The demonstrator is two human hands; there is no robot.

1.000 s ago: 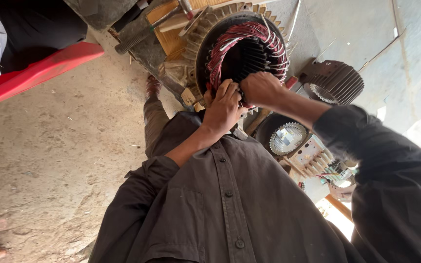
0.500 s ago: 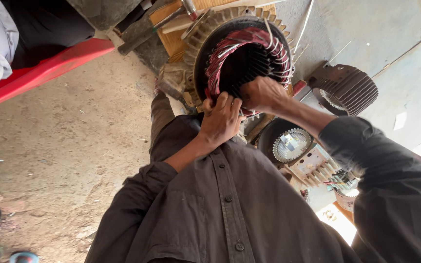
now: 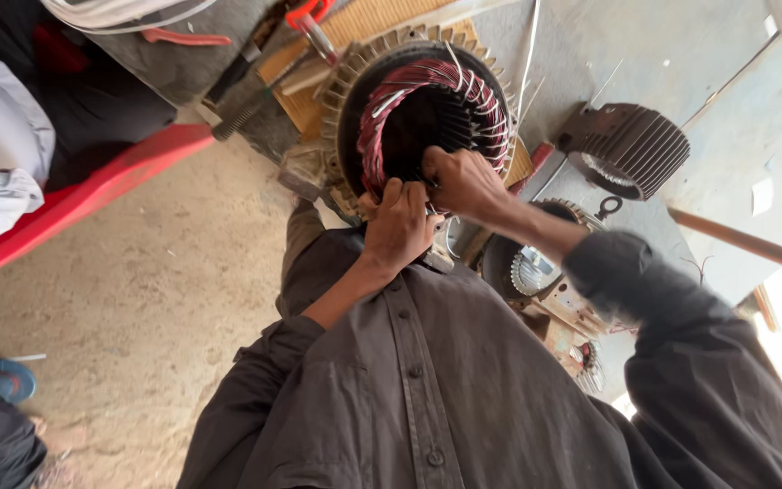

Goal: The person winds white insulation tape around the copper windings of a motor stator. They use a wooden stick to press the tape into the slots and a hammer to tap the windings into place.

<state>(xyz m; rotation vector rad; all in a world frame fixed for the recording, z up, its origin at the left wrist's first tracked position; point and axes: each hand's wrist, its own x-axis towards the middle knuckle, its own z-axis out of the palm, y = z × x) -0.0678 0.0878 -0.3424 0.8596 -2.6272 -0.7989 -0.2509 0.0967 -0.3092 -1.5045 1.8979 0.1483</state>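
Motor stator: round finned metal shell w/ red & white wire windings inside, stands upright on workbench, top centre of view. Left hand: fingers curled, pinching windings at lower rim of stator. Right hand: fingers bent, pressed into windings just beside left hand; what it grips – cannot tell. Ribbed motor cover: on bench, right of stator, apart. 2nd motor part: below right forearm. Red plastic seat: far left. Floor: sandy.
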